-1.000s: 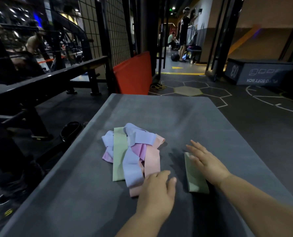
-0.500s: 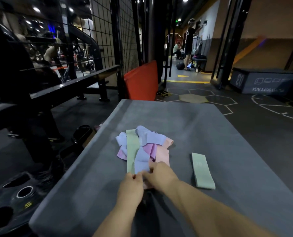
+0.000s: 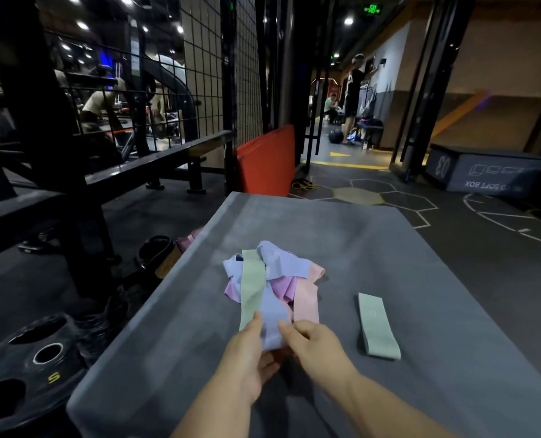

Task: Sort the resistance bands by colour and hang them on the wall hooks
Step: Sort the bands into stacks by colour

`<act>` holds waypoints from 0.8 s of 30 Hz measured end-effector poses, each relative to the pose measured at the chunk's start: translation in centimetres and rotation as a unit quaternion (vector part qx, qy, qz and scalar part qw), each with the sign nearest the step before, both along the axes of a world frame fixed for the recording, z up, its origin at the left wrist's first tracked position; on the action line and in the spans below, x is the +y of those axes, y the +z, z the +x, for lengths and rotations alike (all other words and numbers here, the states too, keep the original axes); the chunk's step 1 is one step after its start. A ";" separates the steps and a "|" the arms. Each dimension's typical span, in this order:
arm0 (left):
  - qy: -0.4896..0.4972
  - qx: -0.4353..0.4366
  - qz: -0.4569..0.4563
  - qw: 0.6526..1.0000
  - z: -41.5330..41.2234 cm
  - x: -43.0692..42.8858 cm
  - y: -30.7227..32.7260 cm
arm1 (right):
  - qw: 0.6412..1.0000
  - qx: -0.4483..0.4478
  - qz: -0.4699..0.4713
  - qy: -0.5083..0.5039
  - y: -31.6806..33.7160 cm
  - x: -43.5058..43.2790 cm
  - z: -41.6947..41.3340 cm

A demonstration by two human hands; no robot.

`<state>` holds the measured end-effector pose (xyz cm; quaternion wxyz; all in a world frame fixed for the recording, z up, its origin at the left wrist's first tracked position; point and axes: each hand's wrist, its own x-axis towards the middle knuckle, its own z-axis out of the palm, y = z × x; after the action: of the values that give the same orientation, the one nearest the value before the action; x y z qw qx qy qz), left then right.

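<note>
A heap of resistance bands lies on the grey padded box (image 3: 389, 254): a green band (image 3: 252, 286), a lilac-blue band (image 3: 274, 314), a pink-purple band (image 3: 283, 287) and a pale pink band (image 3: 307, 303). My left hand (image 3: 250, 358) and my right hand (image 3: 316, 346) both pinch the near end of the lilac-blue band, thumbs on top. A second green band (image 3: 378, 327) lies flat by itself to the right of the heap, clear of both hands.
Black weight plates (image 3: 35, 365) lie on the floor at the left, beside a black rack (image 3: 73, 184) and wire mesh wall (image 3: 206, 74). An orange pad (image 3: 267, 162) leans behind the box. A dark soft box (image 3: 484, 172) sits far right. People stand in the corridor beyond.
My right hand left the lone green band and came over to the heap. Both hands now pinch the lilac-blue band's near end, which has lifted slightly toward me.
</note>
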<state>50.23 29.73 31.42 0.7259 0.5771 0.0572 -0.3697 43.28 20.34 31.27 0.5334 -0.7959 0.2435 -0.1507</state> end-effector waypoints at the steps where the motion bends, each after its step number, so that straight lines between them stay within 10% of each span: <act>1: 0.006 0.005 -0.006 1.000 0.1 0.0 0.0 | 1.000 0.001 0.003 0.003 0.0 -0.1 -0.3; 24: 0.021 0.017 -0.065 0.998 -0.3 -2.0 -1.0 | 0.983 0.156 -0.084 0.056 -0.6 -4.3 -5.9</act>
<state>49.91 27.68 30.43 0.7682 0.5210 0.0577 -0.3676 37.36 15.99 30.70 0.4274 -0.8641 0.2653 -0.0146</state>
